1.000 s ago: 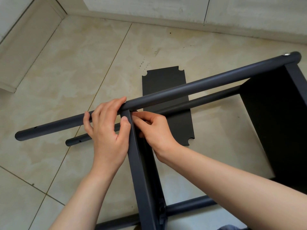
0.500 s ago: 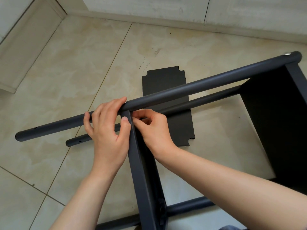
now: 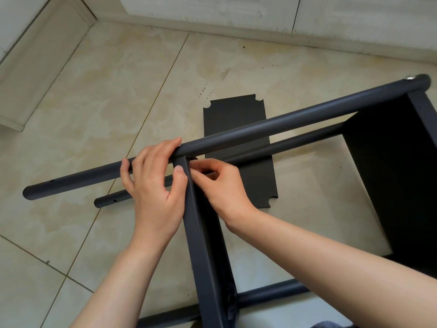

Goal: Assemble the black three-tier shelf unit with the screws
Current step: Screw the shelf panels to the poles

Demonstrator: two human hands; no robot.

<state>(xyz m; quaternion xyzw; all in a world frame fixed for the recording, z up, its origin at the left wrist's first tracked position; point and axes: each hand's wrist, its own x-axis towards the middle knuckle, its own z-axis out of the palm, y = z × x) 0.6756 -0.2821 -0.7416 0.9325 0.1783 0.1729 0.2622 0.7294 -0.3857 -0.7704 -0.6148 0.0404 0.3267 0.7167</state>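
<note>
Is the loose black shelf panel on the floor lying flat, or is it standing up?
Lying flat. The loose shelf panel rests with its whole face on the floor tiles, behind the two poles, and neither hand touches it.

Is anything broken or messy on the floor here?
Nothing looks broken or spilled. One black shelf panel lies flat on the tiled floor, not yet fitted. The left hand grips the top pole while the right hand works at the joint.

A floor of glossy beige marbled tiles with thin dark grout lines fills most of the frame. Along the top edge runs a pale, scuffed skirting board, and a pale stepped ledge angles through the upper left corner.
</note>
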